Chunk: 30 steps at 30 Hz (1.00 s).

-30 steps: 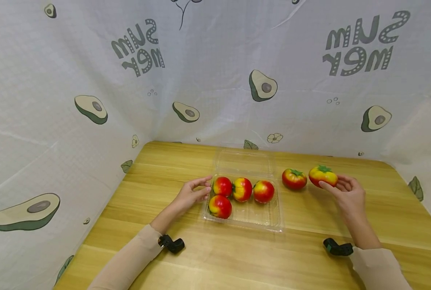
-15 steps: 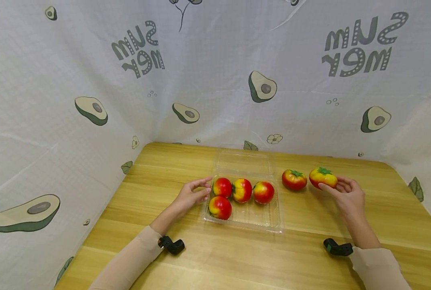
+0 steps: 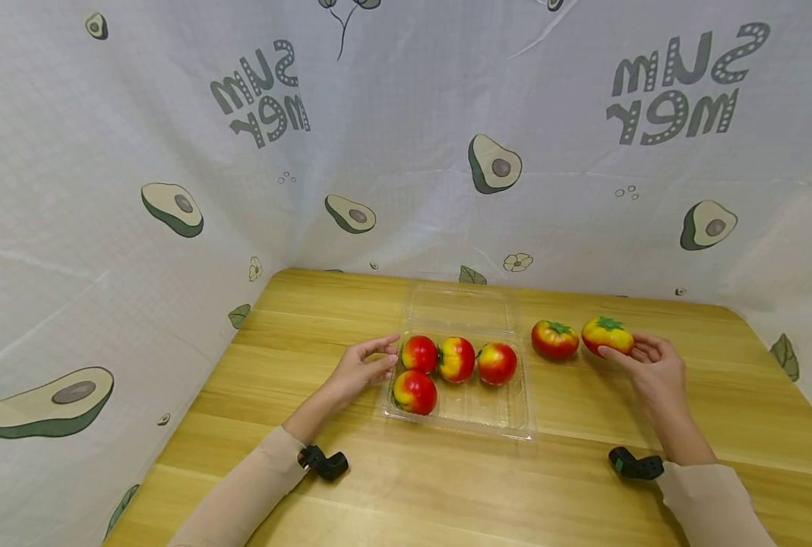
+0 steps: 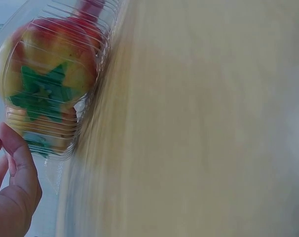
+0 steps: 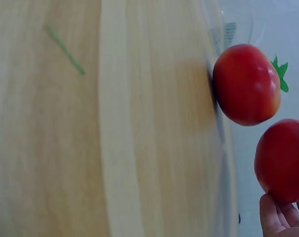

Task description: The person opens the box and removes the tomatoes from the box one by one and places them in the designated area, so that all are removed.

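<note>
Held tomato [image 3: 606, 339] is glossy yellow and red, green-capped

A makeshift booth: avocado-print sheeting [image 3: 406, 106] hangs behind and beside a wooden table [image 3: 447, 486].

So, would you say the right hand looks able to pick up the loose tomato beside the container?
Probably not as things stand: the right hand already grips another tomato. Otherwise the way looks free, as nothing covers the loose tomato.
</note>
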### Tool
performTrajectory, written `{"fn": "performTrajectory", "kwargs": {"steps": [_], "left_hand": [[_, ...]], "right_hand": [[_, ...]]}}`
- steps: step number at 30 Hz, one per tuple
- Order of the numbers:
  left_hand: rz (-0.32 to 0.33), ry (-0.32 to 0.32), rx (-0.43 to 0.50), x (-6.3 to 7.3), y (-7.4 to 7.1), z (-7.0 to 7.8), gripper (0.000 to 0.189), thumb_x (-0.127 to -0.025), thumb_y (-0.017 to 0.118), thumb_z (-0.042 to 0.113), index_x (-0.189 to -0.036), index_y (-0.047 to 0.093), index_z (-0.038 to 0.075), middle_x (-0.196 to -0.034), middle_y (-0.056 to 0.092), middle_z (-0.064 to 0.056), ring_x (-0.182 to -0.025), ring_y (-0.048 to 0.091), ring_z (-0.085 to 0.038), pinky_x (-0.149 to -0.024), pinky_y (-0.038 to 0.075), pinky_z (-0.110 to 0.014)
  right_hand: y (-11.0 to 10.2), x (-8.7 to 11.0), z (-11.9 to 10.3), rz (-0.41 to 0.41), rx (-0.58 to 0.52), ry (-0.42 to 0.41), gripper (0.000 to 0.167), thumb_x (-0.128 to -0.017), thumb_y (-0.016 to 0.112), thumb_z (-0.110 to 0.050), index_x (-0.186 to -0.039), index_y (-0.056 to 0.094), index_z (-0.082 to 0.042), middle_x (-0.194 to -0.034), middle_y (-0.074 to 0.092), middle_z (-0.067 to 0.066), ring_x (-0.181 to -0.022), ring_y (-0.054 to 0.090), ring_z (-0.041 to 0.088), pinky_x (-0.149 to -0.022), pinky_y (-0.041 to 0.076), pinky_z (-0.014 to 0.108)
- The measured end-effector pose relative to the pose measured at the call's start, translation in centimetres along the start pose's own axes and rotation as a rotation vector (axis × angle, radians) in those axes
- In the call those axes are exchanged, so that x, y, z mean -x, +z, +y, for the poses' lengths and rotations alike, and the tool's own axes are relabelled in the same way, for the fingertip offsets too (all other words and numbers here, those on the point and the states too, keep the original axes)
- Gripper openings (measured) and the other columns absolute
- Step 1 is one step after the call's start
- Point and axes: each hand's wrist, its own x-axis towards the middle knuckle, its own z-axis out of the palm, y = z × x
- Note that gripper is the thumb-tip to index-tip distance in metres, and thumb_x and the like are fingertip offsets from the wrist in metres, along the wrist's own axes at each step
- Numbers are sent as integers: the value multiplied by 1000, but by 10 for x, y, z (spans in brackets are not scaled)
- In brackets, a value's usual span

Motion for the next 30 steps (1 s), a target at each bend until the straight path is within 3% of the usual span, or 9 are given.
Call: {"fn": "performTrajectory", "kwargs": {"steps": [21,30], "left_hand": [[5,-23,8,1,0,1,47,-98,64,6,-144,53,6,-120,53,-13,-80,59,-12,-74,56,-19],[2,-14,-4,1,0,2,48,-97,66,7,-143,54,5,-120,54,-14,-80,60,-11,-73,56,-18]], "right_hand": [[3,-7,2,10,-19,111,52,-77,86,-7,-114,51,-21,-104,52,-12,-93,50,0,-71,49,4],[4,-10,3,21,-96,146,55,-75,86,0,-114,51,-18,-102,54,-13,-93,52,0,-69,51,6]]}}
